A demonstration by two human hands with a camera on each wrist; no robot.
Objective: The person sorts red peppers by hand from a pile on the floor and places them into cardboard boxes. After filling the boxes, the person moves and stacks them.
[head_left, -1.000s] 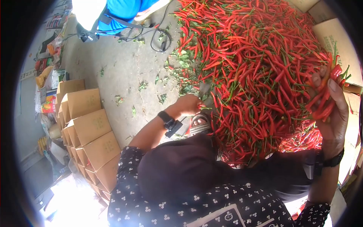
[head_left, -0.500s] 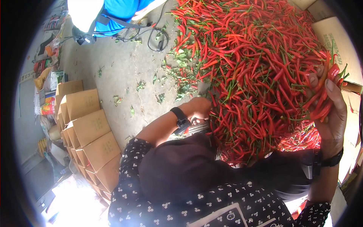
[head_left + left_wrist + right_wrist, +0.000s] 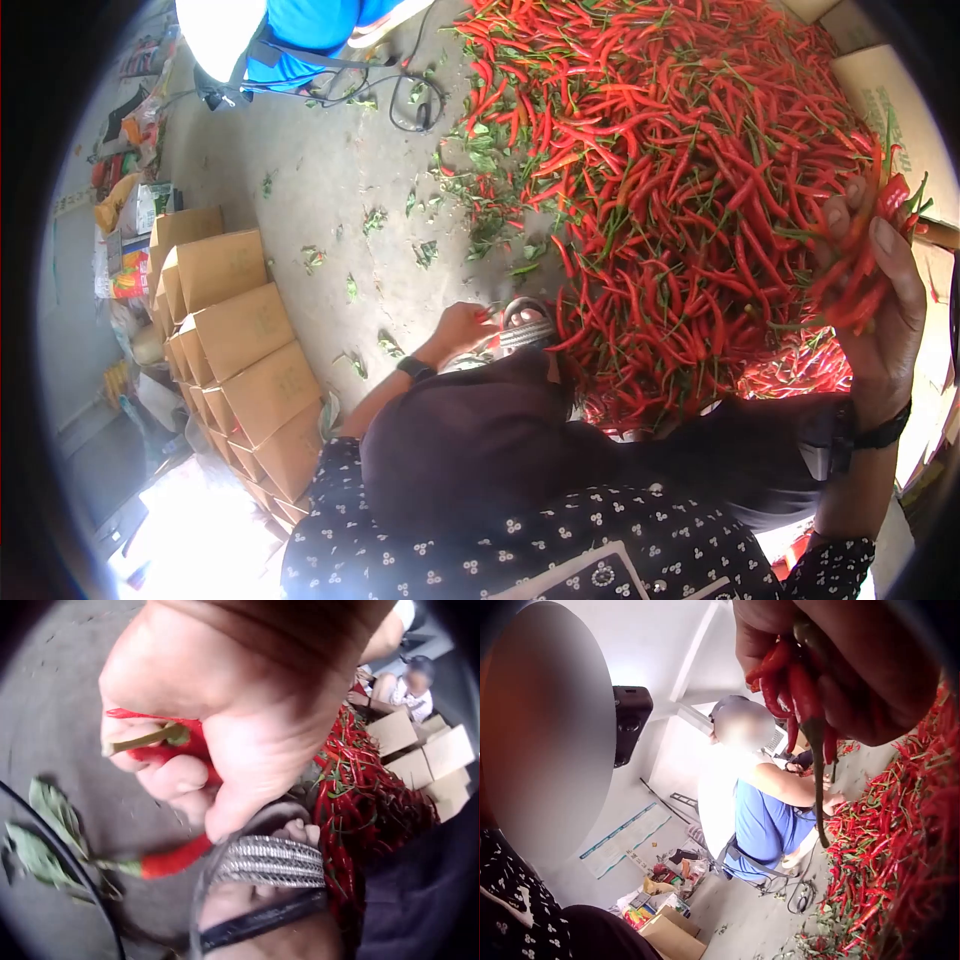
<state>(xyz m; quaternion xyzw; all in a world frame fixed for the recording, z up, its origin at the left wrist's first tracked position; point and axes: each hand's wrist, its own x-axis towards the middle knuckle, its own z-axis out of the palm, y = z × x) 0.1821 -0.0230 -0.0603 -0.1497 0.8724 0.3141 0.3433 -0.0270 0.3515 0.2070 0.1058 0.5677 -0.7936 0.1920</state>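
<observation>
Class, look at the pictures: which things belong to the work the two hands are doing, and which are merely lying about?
In the work:
right hand gripping a chilli bunch
left hand holding chillies
chilli heap

Lying about:
cardboard boxes
leaf scraps
black cable

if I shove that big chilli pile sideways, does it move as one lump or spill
Probably spills: the chilli pile is loose, thin pods lying crisscross, with strays on the concrete floor. Tangled stems may drag clumps along. The pods look light and slightly bendy.
</observation>
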